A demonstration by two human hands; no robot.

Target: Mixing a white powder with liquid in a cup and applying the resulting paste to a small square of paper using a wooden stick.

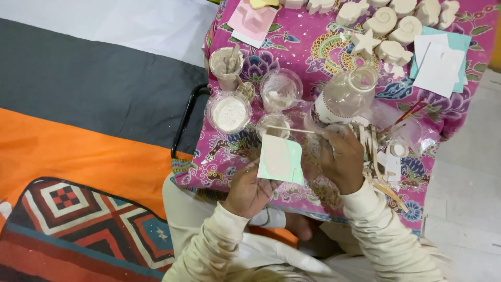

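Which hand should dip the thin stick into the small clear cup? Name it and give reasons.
Probably the right hand: it grips the thin wooden stick, whose tip lies over the small clear plastic cup. The left hand is busy holding the pale green square card.

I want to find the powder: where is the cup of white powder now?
In the head view, the cup of white powder stands on the pink patterned cloth, left of centre, just below the cup of paste and left of the left hand.
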